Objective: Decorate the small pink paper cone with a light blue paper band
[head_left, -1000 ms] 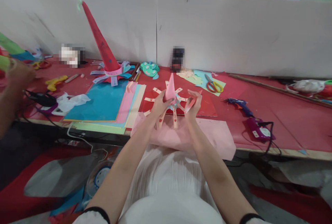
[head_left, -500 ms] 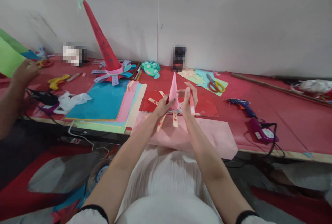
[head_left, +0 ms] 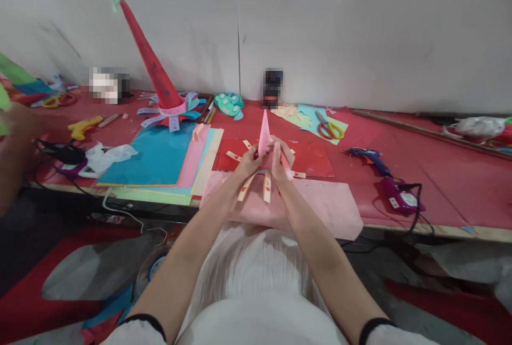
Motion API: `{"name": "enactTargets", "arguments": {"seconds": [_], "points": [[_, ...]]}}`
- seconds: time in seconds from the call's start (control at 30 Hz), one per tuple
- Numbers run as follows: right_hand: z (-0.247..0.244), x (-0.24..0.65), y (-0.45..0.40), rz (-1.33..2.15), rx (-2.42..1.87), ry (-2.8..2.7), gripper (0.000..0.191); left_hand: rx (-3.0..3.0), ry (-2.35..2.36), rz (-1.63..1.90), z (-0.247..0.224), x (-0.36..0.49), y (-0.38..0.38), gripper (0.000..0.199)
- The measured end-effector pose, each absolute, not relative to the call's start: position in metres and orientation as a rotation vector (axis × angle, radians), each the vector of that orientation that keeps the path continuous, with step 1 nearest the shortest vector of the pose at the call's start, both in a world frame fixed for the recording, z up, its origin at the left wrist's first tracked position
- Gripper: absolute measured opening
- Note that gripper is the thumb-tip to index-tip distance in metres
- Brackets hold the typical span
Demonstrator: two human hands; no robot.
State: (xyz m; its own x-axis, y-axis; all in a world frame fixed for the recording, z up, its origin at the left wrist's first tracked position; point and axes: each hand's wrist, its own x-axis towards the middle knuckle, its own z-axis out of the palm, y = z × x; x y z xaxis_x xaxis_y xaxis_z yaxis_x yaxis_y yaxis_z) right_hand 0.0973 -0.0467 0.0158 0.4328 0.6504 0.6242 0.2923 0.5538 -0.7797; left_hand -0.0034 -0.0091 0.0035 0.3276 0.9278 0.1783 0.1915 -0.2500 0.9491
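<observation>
A slim pink paper cone [head_left: 264,134] stands upright in front of me. Paper strips [head_left: 267,186] with red marks spread out from around its base. My left hand [head_left: 250,161] grips the lower left side of the cone. Against its right side lie the fingers of my right hand [head_left: 282,154], curled round a narrow pink piece with a whitish end [head_left: 285,166], whose kind I cannot make out. Beneath are a red sheet [head_left: 316,159] and a large pink sheet [head_left: 324,203]. My hands hide most of the cone's base.
To the left stand a tall red cone hat [head_left: 150,59] and stacked coloured paper [head_left: 148,155]. Scissors [head_left: 328,126] lie behind on the right. A blue glue gun [head_left: 370,159] and a purple power strip [head_left: 400,195] lie right. Another person's arm [head_left: 18,147] reaches in from the left.
My right hand has closed in against the cone, its raised fingers now bent round it and the narrow pink piece tilted. The other person's hand at left has shifted and blurred.
</observation>
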Motion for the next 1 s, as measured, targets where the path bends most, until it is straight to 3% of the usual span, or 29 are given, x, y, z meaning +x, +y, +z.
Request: {"name": "enactTargets", "arguments": {"seconds": [0.3, 0.5, 0.83, 1.0], "points": [[0.03, 0.104, -0.04, 0.401, -1.035, -1.184, 0.031, 1.686, 0.932, 1.032, -0.011, -0.002, -0.001, 0.027], [0.025, 0.109, -0.032, 0.447, -0.976, -1.184, 0.02, 1.696, 0.889, 1.002, -0.009, -0.003, -0.001, 0.045], [0.027, 0.11, -0.035, 0.393, -1.042, -1.133, 0.026, 1.685, 0.868, 0.908, -0.004, -0.007, -0.007, 0.054], [0.027, 0.111, -0.035, 0.3, -1.08, -1.123, 0.031, 1.686, 0.892, 0.929, 0.005, -0.006, -0.01, 0.048]]}}
